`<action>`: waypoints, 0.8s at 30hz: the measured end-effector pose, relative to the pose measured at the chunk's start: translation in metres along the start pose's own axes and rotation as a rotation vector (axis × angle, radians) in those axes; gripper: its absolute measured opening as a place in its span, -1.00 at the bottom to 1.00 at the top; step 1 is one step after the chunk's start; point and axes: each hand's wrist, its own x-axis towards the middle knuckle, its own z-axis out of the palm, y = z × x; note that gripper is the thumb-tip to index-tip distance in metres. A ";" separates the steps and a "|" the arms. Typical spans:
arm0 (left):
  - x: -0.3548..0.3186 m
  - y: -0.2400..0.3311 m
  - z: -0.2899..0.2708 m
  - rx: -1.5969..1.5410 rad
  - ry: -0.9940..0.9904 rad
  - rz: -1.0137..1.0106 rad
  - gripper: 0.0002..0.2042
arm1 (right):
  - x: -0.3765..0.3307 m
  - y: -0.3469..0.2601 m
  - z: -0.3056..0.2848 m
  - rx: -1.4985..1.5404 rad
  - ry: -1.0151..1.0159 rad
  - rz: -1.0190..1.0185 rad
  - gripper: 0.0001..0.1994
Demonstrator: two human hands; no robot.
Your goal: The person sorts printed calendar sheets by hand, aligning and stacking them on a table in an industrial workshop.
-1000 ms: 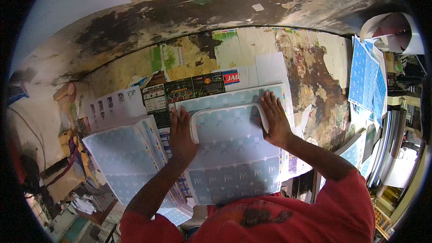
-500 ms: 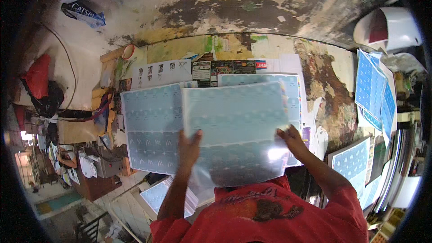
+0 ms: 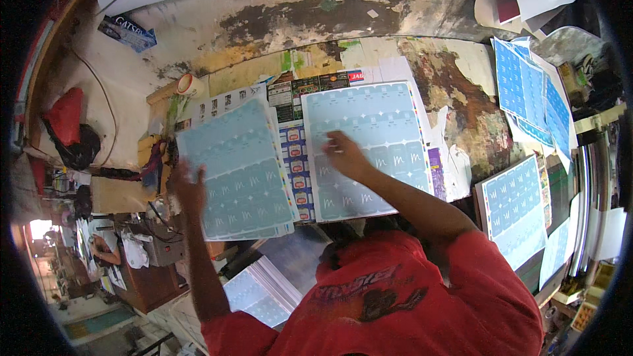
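The left hand (image 3: 190, 188) is at the left side of a left pile of pale blue printed sheets (image 3: 241, 158), which lies on the worn surface (image 3: 455, 82), in the left part of it and close to its near edge. The thumb stands apart from the fingers, so this grip looks spread — but the hand is blurred, and I cannot tell if it touches the paper. The right hand (image 3: 344, 151) is above a right pile of pale blue printed sheets (image 3: 369, 115), which lies near the middle of the surface, also close to the near edge. Its fingers are bent and blurred; whether this grip is pinching anything, I cannot tell. The left pile is turned a little against the right one, and its sheets do not lie exactly even: at the lower right corner the ones beneath come out. Between the two piles one sees a blue patterned sheet (image 3: 297, 171), and behind them, toward the far edge of the surface, a dark printed sheet (image 3: 310, 91). A torn white paper (image 3: 456, 165) lies right of the right pile. Below the near edge of the surface there is a thick stack of paper (image 3: 254, 293) — its top is pale blue too.
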 end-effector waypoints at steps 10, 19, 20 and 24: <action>-0.260 0.134 0.178 -0.298 -0.247 -0.221 -0.58 | -0.224 0.116 -0.160 -0.728 0.594 0.360 -0.45; -0.294 0.085 0.201 -1.197 -0.222 -0.674 -0.66 | -0.253 0.122 -0.136 0.201 0.679 0.438 -0.59; -0.295 0.088 0.193 -1.346 -0.231 -0.732 -0.68 | -0.263 0.132 -0.137 0.425 0.697 0.411 -0.61; -0.282 0.139 0.145 -1.218 -0.154 -0.712 -0.64 | -0.274 0.122 -0.132 0.410 0.796 0.277 -0.70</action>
